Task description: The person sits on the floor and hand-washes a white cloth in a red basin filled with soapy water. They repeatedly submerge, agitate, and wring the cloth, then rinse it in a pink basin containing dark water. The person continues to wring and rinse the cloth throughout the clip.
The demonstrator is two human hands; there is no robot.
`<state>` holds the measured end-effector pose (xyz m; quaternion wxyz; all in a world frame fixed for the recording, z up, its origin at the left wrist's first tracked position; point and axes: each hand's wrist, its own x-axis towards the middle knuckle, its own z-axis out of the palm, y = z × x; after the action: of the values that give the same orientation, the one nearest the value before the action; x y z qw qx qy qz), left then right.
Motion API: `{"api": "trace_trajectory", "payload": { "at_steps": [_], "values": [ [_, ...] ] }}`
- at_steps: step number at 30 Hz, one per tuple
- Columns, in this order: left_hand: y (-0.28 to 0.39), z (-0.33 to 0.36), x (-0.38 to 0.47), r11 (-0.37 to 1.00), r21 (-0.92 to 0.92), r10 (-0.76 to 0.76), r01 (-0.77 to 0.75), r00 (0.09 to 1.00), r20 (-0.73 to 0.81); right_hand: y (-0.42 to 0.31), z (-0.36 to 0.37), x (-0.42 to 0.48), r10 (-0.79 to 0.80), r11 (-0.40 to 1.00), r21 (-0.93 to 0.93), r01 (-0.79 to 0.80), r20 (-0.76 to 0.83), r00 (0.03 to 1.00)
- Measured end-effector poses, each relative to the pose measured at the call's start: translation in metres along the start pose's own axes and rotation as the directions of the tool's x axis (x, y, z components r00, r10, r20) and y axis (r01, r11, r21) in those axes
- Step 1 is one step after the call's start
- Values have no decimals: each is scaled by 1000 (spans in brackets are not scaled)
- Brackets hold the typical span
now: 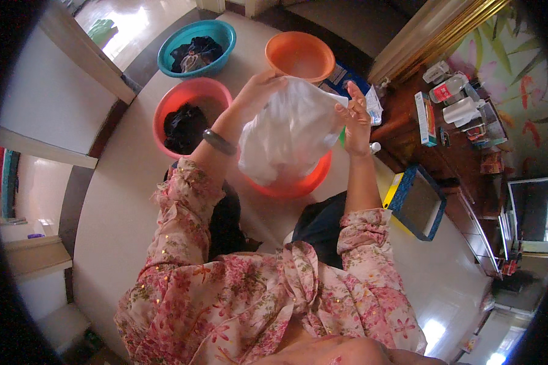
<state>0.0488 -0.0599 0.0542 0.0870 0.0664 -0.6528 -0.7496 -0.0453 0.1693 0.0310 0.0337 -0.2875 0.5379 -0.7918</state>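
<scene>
A white cloth [292, 127] hangs stretched between my two hands, wet-looking and partly see-through. My left hand [266, 89], with a dark bangle on its wrist, grips the upper left edge. At the upper right corner, my right hand [358, 121] holds the cloth by the fingers, some of them raised. Below the cloth stands a red-orange basin [317, 175], its far side and contents mostly hidden by the fabric. Both of my knees are on either side of this basin.
A pink basin [162, 107] and a teal basin [228, 43] hold dark clothes. An orange basin [322, 43] stands farther off, near a doorway. To the right are a blue-and-yellow file box [418, 205] on the floor and a wooden cabinet [399, 121] bearing bottles and boxes.
</scene>
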Motion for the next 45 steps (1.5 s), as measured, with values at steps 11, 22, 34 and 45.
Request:
{"api": "trace_trajectory", "payload": {
  "at_steps": [11,22,34,45],
  "values": [
    [-37,-1,23,921,-387,-74,50,996,-47,9,3,3,329,944,48,-325,-176,928],
    [-30,114,-13,529,786,434,-319,898,71,54,39,-14,596,764,356,-538,-70,800],
    [-19,107,-4,453,871,358,-189,934,17,57,42,-4,671,531,605,-594,127,730],
    [-57,103,3,362,886,522,-290,850,65,53,50,-3,624,710,488,-508,-100,775]
  ]
}}
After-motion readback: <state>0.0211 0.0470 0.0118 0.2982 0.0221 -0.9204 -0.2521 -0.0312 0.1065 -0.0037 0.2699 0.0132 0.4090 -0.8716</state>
